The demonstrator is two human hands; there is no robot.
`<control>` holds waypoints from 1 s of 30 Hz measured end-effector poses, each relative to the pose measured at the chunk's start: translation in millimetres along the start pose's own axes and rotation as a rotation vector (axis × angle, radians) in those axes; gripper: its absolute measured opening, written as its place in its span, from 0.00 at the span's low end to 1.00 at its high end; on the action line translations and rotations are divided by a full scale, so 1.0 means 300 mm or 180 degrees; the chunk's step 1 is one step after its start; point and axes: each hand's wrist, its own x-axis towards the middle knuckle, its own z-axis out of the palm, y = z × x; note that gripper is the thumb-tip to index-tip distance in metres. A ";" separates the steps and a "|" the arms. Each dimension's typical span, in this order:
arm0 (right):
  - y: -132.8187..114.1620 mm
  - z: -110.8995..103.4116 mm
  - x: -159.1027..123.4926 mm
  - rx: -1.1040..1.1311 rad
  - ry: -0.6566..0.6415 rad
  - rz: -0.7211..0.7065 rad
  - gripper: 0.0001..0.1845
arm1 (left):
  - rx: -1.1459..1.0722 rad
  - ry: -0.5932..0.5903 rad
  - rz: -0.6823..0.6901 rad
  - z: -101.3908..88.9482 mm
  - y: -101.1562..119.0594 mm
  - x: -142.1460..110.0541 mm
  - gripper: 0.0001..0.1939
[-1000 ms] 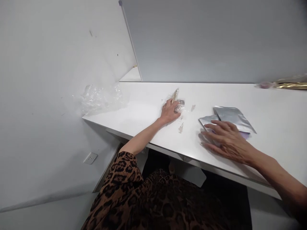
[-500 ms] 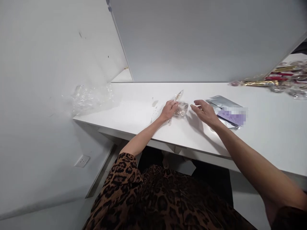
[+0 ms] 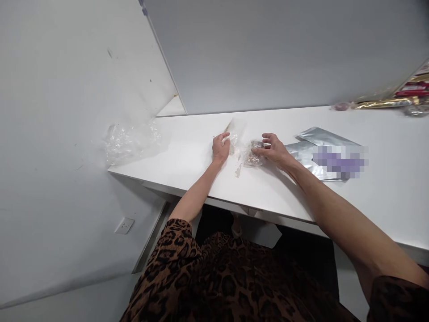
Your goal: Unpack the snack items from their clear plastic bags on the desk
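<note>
Your left hand [image 3: 220, 147] is closed on a thin, pale stick-like item [image 3: 231, 126], together with a bit of clear film; motion blur hides what exactly the item is. Your right hand [image 3: 273, 149] presses its fingertips on a small clear packet [image 3: 252, 156] with brownish content, which lies on the white tabletop [image 3: 201, 165] just between the two hands. This hand rests on the packet and does not lift it, as far as I can see.

The step in hand looks to me like separating the stick-like item from its clear wrapping: one hand pulls, the other holds the packet down. The next move probably asks you to keep the packet pinned flat and to pull slowly, because the film is loose and can drag the packet along.

To the right of your right hand lie silver foil pouches [image 3: 315, 145], near but apart. A crumpled clear plastic bag [image 3: 130, 138] sits at the left corner, against the wall.
</note>
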 end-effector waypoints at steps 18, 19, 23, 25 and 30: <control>-0.095 -0.006 -0.011 0.2629 0.0652 -0.0592 0.32 | -0.1808 -0.1316 -0.0316 0.199 0.240 -0.198 0.30; -0.098 -0.004 -0.015 0.2545 0.0629 -0.0607 0.33 | -0.2079 -0.1355 -0.0498 0.222 0.257 -0.186 0.24; -0.094 -0.023 -0.003 0.2005 0.0575 -0.0544 0.36 | -0.2863 -0.1095 -0.0931 0.239 0.279 -0.113 0.15; -0.087 -0.058 0.018 0.1666 0.0813 -0.0475 0.35 | -0.3006 -0.1088 -0.0931 0.208 0.262 -0.076 0.15; -0.094 -0.146 0.040 0.1426 0.0667 -0.0146 0.30 | -0.2768 -0.1660 -0.0786 0.111 0.212 -0.025 0.18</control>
